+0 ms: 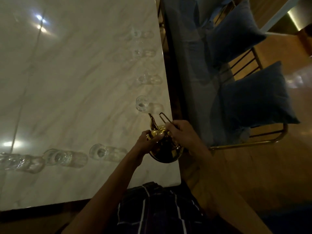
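A shiny gold teapot (166, 153) hangs over the right edge of the white marble table (67, 81), its spout pointing toward an upright clear glass (141, 103). My right hand (181, 132) grips the pot's thin wire handle from above. My left hand (146, 141) holds the pot by its lid and shoulder, the thumb on the lid. More clear glasses stand in a row along the right edge, the nearest of them a glass (148, 79) further back.
Three glasses stand along the near side of the table, one of them a glass (99, 152) close to my left forearm. A bench with blue cushions (258, 97) and a gold frame runs beside the table's right edge. Wooden floor lies beyond.
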A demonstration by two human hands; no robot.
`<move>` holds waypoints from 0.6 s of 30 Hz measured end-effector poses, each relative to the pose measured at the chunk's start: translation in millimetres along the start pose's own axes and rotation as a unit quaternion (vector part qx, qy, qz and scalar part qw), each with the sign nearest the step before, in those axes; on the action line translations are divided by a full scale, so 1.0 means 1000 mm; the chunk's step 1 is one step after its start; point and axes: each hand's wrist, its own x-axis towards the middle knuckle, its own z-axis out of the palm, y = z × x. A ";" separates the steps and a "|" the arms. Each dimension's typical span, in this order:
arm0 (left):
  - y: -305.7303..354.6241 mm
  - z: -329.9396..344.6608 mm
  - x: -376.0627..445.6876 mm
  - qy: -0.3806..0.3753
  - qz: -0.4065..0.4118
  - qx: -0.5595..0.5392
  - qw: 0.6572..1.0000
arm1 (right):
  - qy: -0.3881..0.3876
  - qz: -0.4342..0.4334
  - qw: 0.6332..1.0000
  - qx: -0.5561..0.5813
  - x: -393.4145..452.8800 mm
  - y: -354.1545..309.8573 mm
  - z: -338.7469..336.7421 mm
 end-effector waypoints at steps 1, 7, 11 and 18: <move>0.001 0.009 -0.001 0.001 0.002 -0.004 1.000 | -0.008 -0.002 1.000 -0.004 0.000 0.004 -0.006; -0.003 0.058 0.006 0.043 0.010 -0.016 0.999 | -0.072 -0.029 0.997 -0.003 0.005 0.026 -0.055; -0.007 0.107 0.010 0.102 0.025 -0.065 0.992 | -0.109 -0.064 0.992 -0.014 0.006 0.045 -0.097; -0.017 0.174 0.012 0.161 0.050 -0.109 0.980 | -0.176 -0.072 0.981 -0.024 0.011 0.076 -0.148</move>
